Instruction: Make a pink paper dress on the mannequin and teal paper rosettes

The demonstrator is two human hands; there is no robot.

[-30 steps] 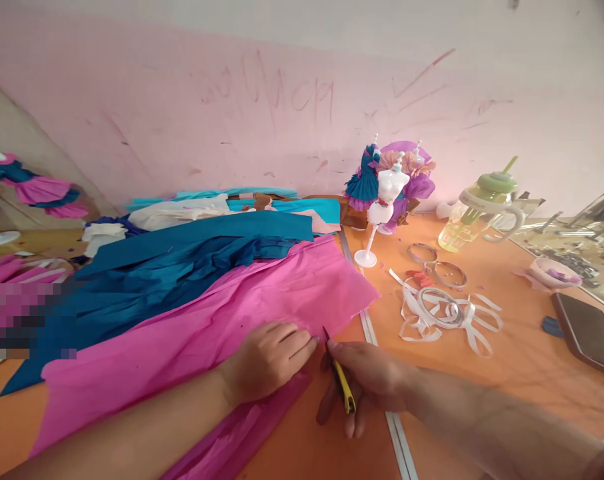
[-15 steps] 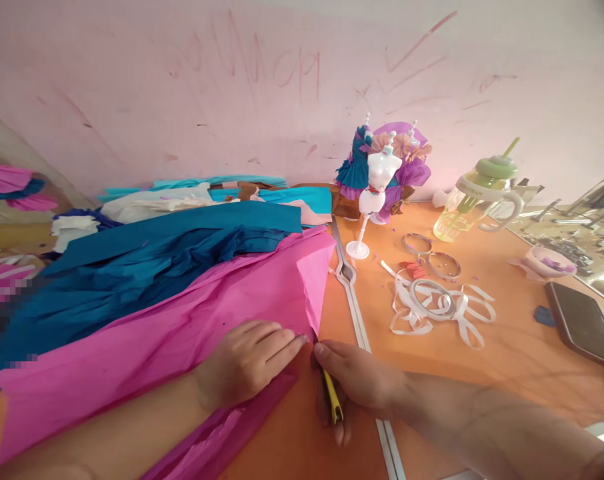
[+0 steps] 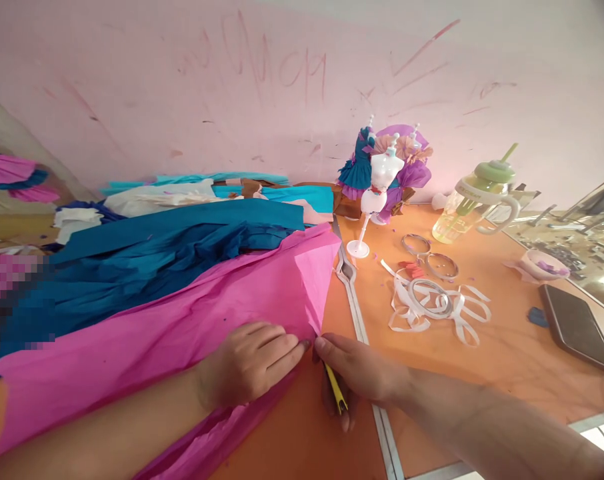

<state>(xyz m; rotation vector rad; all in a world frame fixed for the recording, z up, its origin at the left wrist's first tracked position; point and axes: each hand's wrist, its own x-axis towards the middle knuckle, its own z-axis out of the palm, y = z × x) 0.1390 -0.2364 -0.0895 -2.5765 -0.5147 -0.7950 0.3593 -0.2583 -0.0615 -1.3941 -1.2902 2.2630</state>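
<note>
A large pink tissue paper sheet (image 3: 192, 313) lies across the orange table (image 3: 482, 360), its right corner folded up and back. My left hand (image 3: 252, 363) rests flat on the pink sheet with fingers stretched toward its edge. My right hand (image 3: 357, 373) is closed round a yellow craft knife (image 3: 335, 390), whose tip sits at the paper's edge just by my left fingertips. Dark blue tissue paper (image 3: 147, 260) lies behind the pink sheet.
A small white mannequin stand (image 3: 377, 193) with paper dresses stands near the wall. White tape strips and rings (image 3: 432, 300) lie to the right. A green-lidded bottle (image 3: 475, 200), a small bowl (image 3: 542, 263) and a dark tablet (image 3: 572, 327) sit farther right. A metal ruler (image 3: 357, 313) crosses the table.
The pink sheet's right corner, flat one second ago, has folded up and back. Both hands stay at the paper's edge, knife still held; the view shifted slightly.
</note>
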